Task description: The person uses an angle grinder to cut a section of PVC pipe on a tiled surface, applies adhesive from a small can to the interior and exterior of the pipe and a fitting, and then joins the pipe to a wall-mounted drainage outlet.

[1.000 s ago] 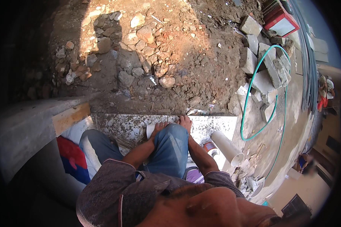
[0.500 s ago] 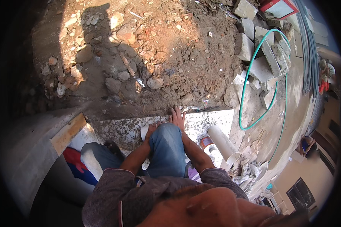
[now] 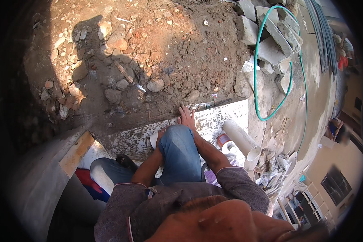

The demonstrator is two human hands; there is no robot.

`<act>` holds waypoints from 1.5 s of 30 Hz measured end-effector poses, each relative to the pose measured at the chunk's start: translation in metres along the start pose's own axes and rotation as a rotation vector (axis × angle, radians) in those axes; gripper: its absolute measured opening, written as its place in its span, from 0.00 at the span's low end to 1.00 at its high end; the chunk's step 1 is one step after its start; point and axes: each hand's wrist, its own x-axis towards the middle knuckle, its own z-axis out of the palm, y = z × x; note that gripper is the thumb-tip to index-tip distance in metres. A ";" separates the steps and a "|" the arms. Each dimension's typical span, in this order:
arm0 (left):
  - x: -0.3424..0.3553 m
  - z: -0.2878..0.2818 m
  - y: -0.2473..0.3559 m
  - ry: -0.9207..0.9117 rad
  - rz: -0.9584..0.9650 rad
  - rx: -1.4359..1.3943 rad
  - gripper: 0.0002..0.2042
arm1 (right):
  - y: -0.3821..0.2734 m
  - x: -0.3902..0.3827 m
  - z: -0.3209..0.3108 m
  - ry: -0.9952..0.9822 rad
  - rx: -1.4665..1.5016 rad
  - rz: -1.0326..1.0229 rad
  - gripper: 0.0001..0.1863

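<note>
I crouch over a speckled grey stone slab (image 3: 224, 115) that lies at the edge of a patch of red earth and rubble. My right hand (image 3: 186, 117) rests flat on the slab's far edge, fingers spread and holding nothing. My left hand (image 3: 161, 134) sits just left of my raised knee in blue jeans (image 3: 180, 151), low on the slab. The knee covers most of it, so its fingers do not show clearly. A small white piece (image 3: 153, 140) lies beside that hand.
A white plastic pipe (image 3: 241, 140) and a red tin (image 3: 223, 140) lie right of the slab. A green hose (image 3: 257, 76) loops past grey concrete blocks (image 3: 266, 34). At the left are a wooden plank (image 3: 74, 154) and a red and blue cloth (image 3: 88, 184).
My head has tipped, so the whole scene has shifted in the picture. My right hand stays flat at the slab's far edge, and my left arm stays by the knee.
</note>
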 end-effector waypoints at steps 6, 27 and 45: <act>0.025 0.020 -0.037 0.066 0.101 -0.762 0.29 | -0.004 0.002 -0.006 0.043 -0.045 -0.052 0.27; -0.003 -0.070 0.009 -0.044 0.097 0.084 0.42 | 0.023 -0.134 -0.008 0.091 0.899 0.259 0.14; -0.013 -0.019 0.000 0.166 0.074 0.488 0.28 | -0.020 -0.059 -0.021 0.291 0.185 0.025 0.19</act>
